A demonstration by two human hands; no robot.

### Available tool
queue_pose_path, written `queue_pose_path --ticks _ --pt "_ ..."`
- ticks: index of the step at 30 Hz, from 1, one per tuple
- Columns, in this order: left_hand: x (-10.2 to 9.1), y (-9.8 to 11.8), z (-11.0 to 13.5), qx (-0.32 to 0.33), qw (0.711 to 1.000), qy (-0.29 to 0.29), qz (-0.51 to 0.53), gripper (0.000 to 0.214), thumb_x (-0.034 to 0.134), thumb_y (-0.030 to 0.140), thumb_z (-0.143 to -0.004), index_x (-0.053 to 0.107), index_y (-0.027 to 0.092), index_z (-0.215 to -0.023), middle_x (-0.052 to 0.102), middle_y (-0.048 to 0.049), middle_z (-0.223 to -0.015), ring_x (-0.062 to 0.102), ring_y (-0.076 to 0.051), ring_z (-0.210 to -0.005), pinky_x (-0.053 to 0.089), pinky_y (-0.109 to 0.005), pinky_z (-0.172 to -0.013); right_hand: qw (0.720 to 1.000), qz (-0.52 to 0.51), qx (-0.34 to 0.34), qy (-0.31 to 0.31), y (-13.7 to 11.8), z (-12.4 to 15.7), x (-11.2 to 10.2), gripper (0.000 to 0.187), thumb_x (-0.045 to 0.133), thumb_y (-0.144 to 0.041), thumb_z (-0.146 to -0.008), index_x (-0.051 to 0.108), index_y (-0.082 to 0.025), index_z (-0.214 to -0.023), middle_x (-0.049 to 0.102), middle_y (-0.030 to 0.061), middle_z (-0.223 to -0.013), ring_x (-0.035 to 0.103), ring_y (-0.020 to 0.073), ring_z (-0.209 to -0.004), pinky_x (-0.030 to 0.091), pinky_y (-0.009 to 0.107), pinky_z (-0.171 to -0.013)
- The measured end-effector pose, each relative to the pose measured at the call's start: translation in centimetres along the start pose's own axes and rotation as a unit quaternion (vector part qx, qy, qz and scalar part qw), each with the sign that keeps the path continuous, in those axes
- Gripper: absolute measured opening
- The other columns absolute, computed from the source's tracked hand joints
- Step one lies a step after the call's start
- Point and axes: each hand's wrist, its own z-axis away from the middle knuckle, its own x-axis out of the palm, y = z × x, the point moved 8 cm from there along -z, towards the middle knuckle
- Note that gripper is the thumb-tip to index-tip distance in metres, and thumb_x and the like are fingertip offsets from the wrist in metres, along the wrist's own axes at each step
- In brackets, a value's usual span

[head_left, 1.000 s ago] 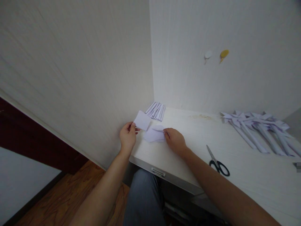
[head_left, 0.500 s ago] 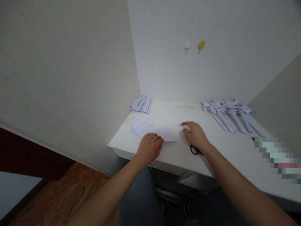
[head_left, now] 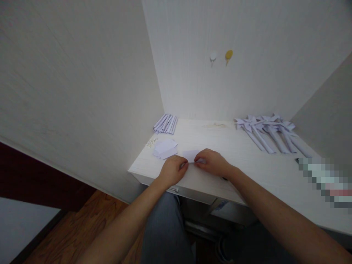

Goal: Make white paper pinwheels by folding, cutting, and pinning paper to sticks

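Both my hands are at a small sheet of paper point(head_left: 190, 155) near the front edge of the white desk. My left hand point(head_left: 173, 170) pinches its near edge at the left, fingers closed. My right hand point(head_left: 213, 162) pinches the same edge farther right, thumb below and fingers above. The near edge looks slightly lifted. Just left of it lies a loose pile of paper pieces point(head_left: 165, 147). Under my right wrist a bit of the black-handled scissors point(head_left: 224, 178) shows; the rest is hidden.
Rolled paper sticks point(head_left: 165, 124) lie in the desk's back left corner, with small whitish bits point(head_left: 152, 142) in front. Several paper tubes with pointed folded tops point(head_left: 271, 134) lie at the back right. A blurred-out item point(head_left: 324, 181) is at the right. Two hooks point(head_left: 229, 55) hang on the wall.
My right hand has moved left from the bare desk onto the paper and closed on its near edge. My left hand has shifted slightly and now pinches the edge too.
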Motion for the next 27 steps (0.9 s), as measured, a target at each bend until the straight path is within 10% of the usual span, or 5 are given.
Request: queue_pose_path --ticks 19,27 --pt "-0.7 0.3 -1.7 -0.010 0.996 -0.076 -0.038 0.024 0.069 0.042 -0.086 0.079 0.022 -0.094 0.079 -0.0083 -0.094 0.072 -0.028 -0.088 0.053 -0.034 -0.075 0.998 -0.061 -0.031 0.011 1.3 0.4 -0.4 0.021 0.079 -0.030 -0.079 0.080 -0.023 -0.099 0.079 0.0065 -0.104 0.071 0.0279 -0.100 0.054 0.042 -0.092" --pt "-2.7 0.8 -1.6 -0.047 0.996 0.074 0.008 0.027 0.053 0.031 -0.097 0.074 0.018 -0.107 0.076 -0.0114 -0.106 0.070 -0.024 -0.098 0.054 -0.037 -0.089 0.980 -0.123 -0.029 0.155 1.4 0.0 -2.6 0.014 0.066 -0.023 -0.090 0.080 -0.023 -0.092 0.077 0.0082 -0.106 0.071 0.0239 -0.101 0.055 0.040 -0.095"
